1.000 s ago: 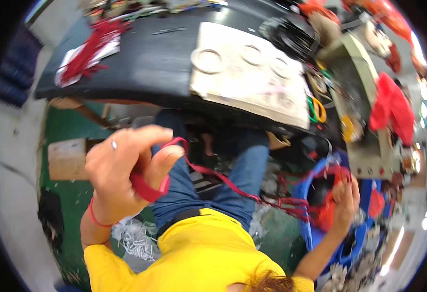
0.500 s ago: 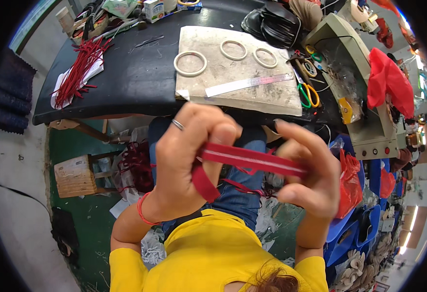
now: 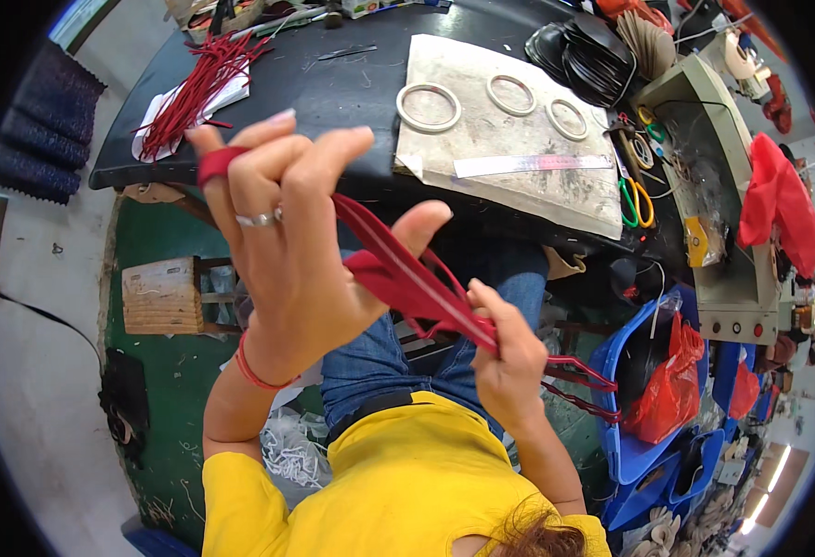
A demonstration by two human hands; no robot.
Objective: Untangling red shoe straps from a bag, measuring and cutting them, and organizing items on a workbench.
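A dark red fabric strap (image 3: pixel 417 283) with a pale line along its middle stretches between my hands above my lap. My left hand (image 3: pixel 282 223) is open, fingers spread and thumb held apart; one end of the strap is looped round its little finger, and the band emerges from the palm side. My right hand (image 3: pixel 514 357) is closed, pinching the strap's several layers between thumb and fingers. Thin dark red loops (image 3: pixel 579 376) trail out past the right hand toward a blue bin. What lies behind the left palm is hidden.
On the black table (image 3: pixel 333 102), a stained pale board (image 3: pixel 519 200) carries three cream rings (image 3: pixel 429 108) and a ruler (image 3: pixel 533 165). Red cords (image 3: pixel 194 97) lie left; scissors (image 3: pixel 644 204) lie right. A blue bin (image 3: pixel 612 446) with a red bag (image 3: pixel 672 385) stands right, a wooden stool (image 3: pixel 161 295) left.
My left hand has gone from a closed grip to spread fingers and moved left, with the strap now round its little finger. My right hand has closed on the strap, lower and further left.
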